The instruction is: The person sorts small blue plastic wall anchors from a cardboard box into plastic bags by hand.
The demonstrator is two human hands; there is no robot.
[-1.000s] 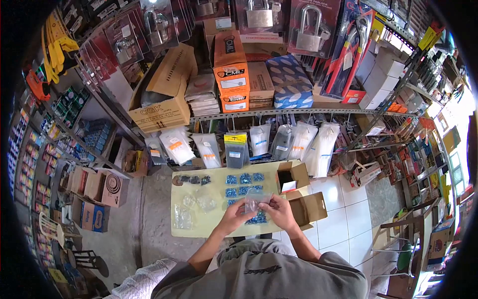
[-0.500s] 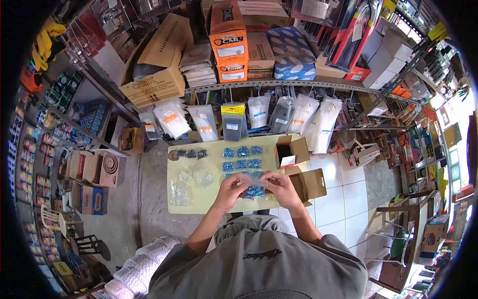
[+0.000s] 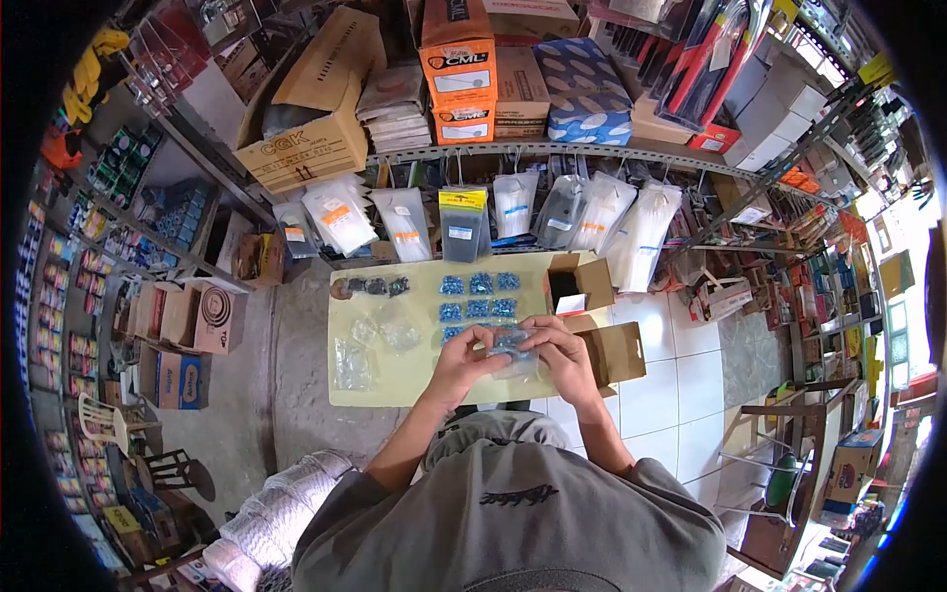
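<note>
Between my two hands is a small clear plastic bag, held low over the near side of the pale yellow table. My left hand pinches its left side with thumb and forefinger. The fingers of my right hand close on the upper right of the bag. Blue shows at the top of the bag; I cannot tell whether it lies inside or behind. Rows of small packets with blue pieces lie beyond my hands, the nearest ones partly covered by them.
Loose clear bags and dark packets lie on the table's left. Two open cardboard boxes stand at its right edge. Bags of cable ties hang from the shelf behind, with cartons above.
The plastic bag now hangs lower and spreads more visibly between my hands. My right fingers have shifted over its top. The view has tilted slightly, so the table sits higher.
</note>
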